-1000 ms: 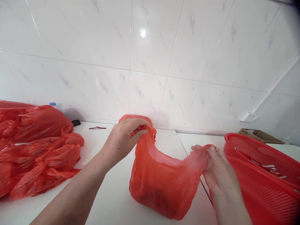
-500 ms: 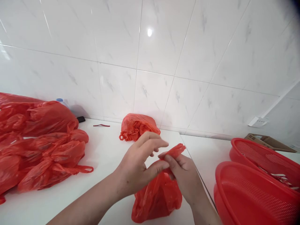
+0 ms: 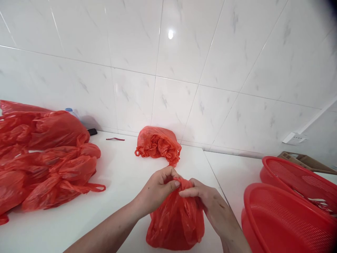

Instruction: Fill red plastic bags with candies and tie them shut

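A red plastic bag stands upright on the white table in front of me, its top gathered. Pinched between the thumb and fingers of my left hand is the left part of the bag's neck. My right hand closes on the neck from the other side, its index finger laid across the front and its other fingers partly behind the plastic. What the bag contains is hidden.
A bundle of red bags lies by the tiled wall. Several filled red bags are piled at left, near a black phone and a red strip. Red perforated baskets stand at right, with a cardboard box behind.
Both hands have come down onto the bag's neck. My left hand, spread open before, now pinches the plastic. The twisted strip that stood up from my right hand is now lowered to the neck.
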The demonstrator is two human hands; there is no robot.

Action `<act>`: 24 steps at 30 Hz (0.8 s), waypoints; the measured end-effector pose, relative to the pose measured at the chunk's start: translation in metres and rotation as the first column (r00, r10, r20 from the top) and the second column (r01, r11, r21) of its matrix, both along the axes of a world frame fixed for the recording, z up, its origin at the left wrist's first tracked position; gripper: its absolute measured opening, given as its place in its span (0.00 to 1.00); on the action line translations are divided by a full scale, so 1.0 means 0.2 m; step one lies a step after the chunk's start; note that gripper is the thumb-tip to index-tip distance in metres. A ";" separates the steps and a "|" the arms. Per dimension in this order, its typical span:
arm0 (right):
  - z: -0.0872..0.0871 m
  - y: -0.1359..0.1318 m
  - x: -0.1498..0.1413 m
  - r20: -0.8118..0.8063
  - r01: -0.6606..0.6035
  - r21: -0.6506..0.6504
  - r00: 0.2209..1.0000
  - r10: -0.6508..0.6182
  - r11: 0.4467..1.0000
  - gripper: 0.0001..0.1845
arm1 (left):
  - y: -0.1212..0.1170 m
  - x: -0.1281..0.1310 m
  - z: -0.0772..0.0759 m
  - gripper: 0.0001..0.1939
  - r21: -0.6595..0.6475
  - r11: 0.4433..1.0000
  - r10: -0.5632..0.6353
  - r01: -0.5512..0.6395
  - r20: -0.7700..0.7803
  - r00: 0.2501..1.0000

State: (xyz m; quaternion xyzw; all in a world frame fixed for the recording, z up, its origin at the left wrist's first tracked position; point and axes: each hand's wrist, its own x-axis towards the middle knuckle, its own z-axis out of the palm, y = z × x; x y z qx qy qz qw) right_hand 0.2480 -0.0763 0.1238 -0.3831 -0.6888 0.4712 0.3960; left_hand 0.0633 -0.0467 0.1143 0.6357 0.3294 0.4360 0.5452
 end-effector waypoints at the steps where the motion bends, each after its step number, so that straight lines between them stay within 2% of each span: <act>1: -0.01 0.00 -0.01 0.041 0.070 0.008 0.997 -0.070 0.997 0.16 | -0.01 0.01 0.00 0.07 -0.040 0.999 -0.018 0.018 0.013 1.000; 3: -0.04 0.01 -0.03 0.119 0.254 0.049 0.959 -0.259 0.966 0.11 | -0.03 0.03 0.00 0.08 -0.040 0.999 0.017 -0.018 -0.029 0.999; 6: -0.08 0.02 -0.04 0.228 0.471 0.154 0.838 -0.495 0.868 0.19 | -0.06 0.05 0.00 0.07 0.074 0.994 0.097 -0.085 -0.183 0.978; 7: -0.09 0.02 -0.04 0.240 0.488 0.160 0.824 -0.513 0.858 0.20 | -0.07 0.05 0.00 0.07 0.137 0.986 0.123 -0.092 -0.244 0.962; 9: -0.10 0.01 -0.04 0.179 0.453 0.081 0.870 -0.460 0.888 0.18 | -0.08 0.06 -0.01 0.06 0.273 0.957 0.192 -0.097 -0.345 0.919; 11: -0.09 -0.01 -0.04 0.002 0.363 -0.009 0.932 -0.363 0.932 0.17 | -0.08 0.05 -0.02 0.05 0.389 0.916 0.254 -0.096 -0.379 0.890; 13: -0.10 -0.03 -0.02 -0.158 0.316 -0.047 0.934 -0.319 0.948 0.15 | -0.09 0.03 -0.03 0.06 0.462 0.884 0.268 -0.074 -0.371 0.889; 15: -0.13 -0.04 0.01 -0.171 0.393 -0.059 0.902 -0.397 0.917 0.14 | -0.11 -0.02 -0.03 0.08 0.508 0.861 0.226 0.000 -0.383 0.896; 16: -0.16 -0.03 0.04 -0.122 0.485 -0.056 0.864 -0.488 0.873 0.13 | -0.13 -0.06 -0.03 0.09 0.515 0.856 0.189 0.053 -0.405 0.895; 18: -0.23 -0.03 0.12 0.002 0.683 -0.015 0.731 -0.683 0.731 0.13 | -0.16 -0.14 -0.04 0.10 0.486 0.862 0.109 0.145 -0.456 0.883; 19: -0.27 -0.02 0.16 0.054 0.751 -0.004 0.659 -0.750 0.660 0.14 | -0.18 -0.19 -0.05 0.10 0.449 0.877 0.075 0.170 -0.478 0.875; 20: -0.32 -0.03 0.21 0.098 0.790 -0.013 0.611 -0.786 0.612 0.15 | -0.19 -0.23 -0.07 0.10 0.393 0.903 0.047 0.176 -0.495 0.868; 21: -0.36 -0.04 0.25 0.131 0.801 -0.042 0.597 -0.791 0.598 0.16 | -0.21 -0.28 -0.10 0.09 0.323 0.933 0.027 0.161 -0.507 0.862; 22: -0.40 -0.05 0.28 0.144 0.789 -0.082 0.614 -0.776 0.609 0.19 | -0.22 -0.33 -0.13 0.09 0.247 0.960 0.015 0.131 -0.513 0.858; 24: -0.48 -0.09 0.32 0.101 0.723 -0.154 0.690 -0.717 0.674 0.26 | -0.23 -0.40 -0.20 0.06 0.100 0.994 0.009 0.049 -0.508 0.861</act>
